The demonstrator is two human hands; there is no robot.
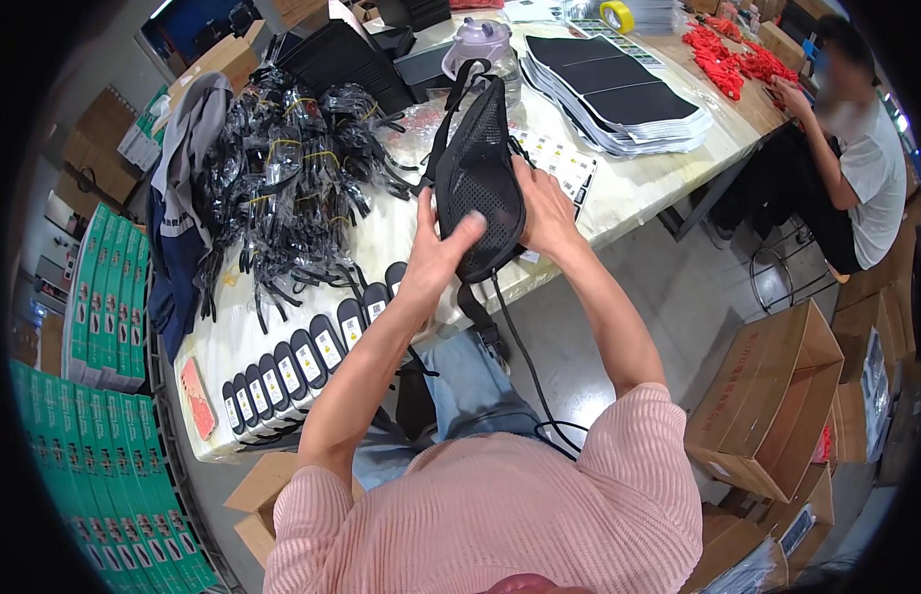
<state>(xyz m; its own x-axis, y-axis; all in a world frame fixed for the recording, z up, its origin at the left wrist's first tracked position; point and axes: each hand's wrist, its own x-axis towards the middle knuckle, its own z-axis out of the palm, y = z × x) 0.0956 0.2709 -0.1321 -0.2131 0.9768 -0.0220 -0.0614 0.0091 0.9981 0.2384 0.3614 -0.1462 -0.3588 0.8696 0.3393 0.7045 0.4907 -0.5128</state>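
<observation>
- Worktable (634, 188), pale covering, runs from near left to far right; the largest thing from where I stand.
- Green boxes (94, 475): tall stacks on the left, beside the table.
- Brown carton (758, 416): on the floor at right, flaps raised.
- Seated co-worker (867, 168), white top: far right, one hand near red pieces (720, 67) on the table.
- Heap of bagged black straps (292, 188), some with yellow ties: on the table, left of the hands.
- Stack of black-faced sheets (619, 84): far side, right of the hands.
- Black mesh piece (480, 193), strap attached: held above the near part of the table, between heap and stack; a black cord (525, 346) shows below it.
- Left hand (439, 252): gripping the piece, thumb across the mesh, fingers at its left edge.
- Right hand (547, 210): holding the piece's right side, fingers bent; thumb hidden.
- Black oval parts (307, 358) with white labels: a row along the near left edge.
- Lidded clear jug (480, 45): far, behind the piece.
- Yellow tape roll (616, 16): far edge, smallest item noted.
</observation>
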